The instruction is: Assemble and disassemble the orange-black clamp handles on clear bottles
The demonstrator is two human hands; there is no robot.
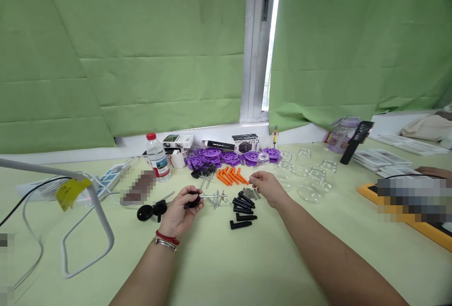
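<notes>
My left hand (183, 209) is closed around a black knob-like part with a thin metal rod (213, 196) pointing right. My right hand (265, 186) is pinched at the fingertips, beside the orange bent parts (231, 175) and just above a group of small metal springs (251, 194); what its fingers hold, if anything, is too small to make out. Several black L-shaped pieces (243, 217) lie between the hands, nearer to me. Long metal screws (217, 198) lie beneath the rod tip. Left of my left hand rest black round-headed parts with rods (151, 211).
Purple slotted discs (230, 157) and small boxes (245, 145) line the back. A water bottle (158, 160) stands left, near a white power strip (110, 180) and grey metal frame (106, 230). Clear plastic cups (310, 188) stand right. A co-worker's hand (434, 172) shows far right.
</notes>
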